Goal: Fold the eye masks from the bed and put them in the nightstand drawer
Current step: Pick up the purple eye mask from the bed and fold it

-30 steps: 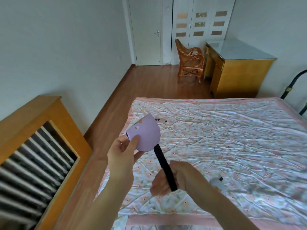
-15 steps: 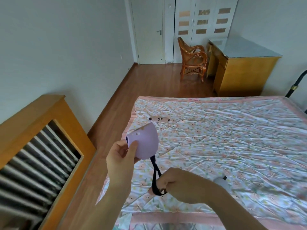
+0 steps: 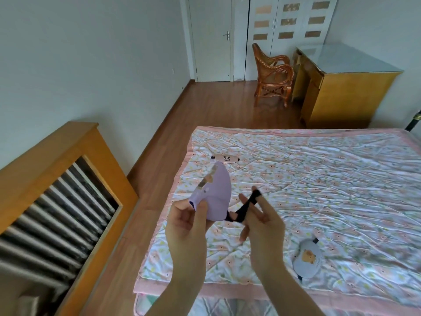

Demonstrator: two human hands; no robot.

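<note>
Lilac eye mask [image 3: 216,197] pinched by left hand [image 3: 186,224] above bed edge [image 3: 159,226]; right hand [image 3: 262,222], fingers spread, hooks strap [image 3: 245,208].

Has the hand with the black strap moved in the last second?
Yes. The right hand rose and opened, fingers lifting the black strap toward the purple eye mask, away from the bed's near edge.
</note>
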